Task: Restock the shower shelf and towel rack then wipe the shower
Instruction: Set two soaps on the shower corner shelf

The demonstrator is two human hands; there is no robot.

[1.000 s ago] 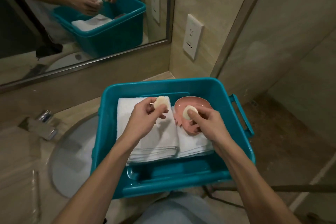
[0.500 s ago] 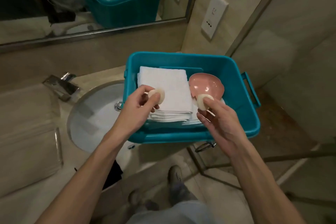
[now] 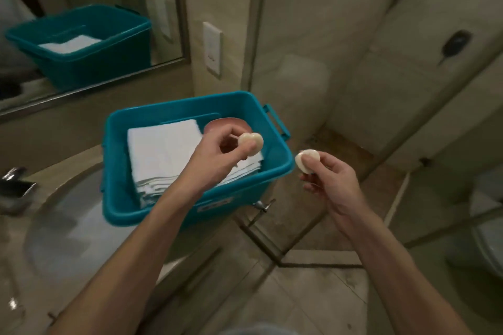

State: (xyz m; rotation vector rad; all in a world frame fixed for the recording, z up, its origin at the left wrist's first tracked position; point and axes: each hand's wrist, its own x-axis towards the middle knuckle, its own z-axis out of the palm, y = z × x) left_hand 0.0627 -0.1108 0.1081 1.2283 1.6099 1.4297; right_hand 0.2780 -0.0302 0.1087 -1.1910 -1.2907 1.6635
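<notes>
My left hand (image 3: 217, 155) pinches a small round cream soap (image 3: 251, 143) above the right side of a teal bin (image 3: 152, 212). To the right of the bin, over the floor, my right hand (image 3: 330, 179) pinches a second round soap (image 3: 306, 160). Inside the bin lies a stack of folded white towels (image 3: 163, 149), and a pink soap dish (image 3: 217, 124) shows partly behind my left hand.
The bin sits on a beige counter beside a round sink (image 3: 62, 226) with a chrome faucet (image 3: 15, 182). A mirror (image 3: 81, 22) hangs behind. A glass shower enclosure (image 3: 313, 62) stands to the right, and a toilet edge (image 3: 487, 239) shows at far right.
Both hands have lifted their soaps out of the bin and swung right. My right hand now hangs clear of the bin. The view has turned toward the shower.
</notes>
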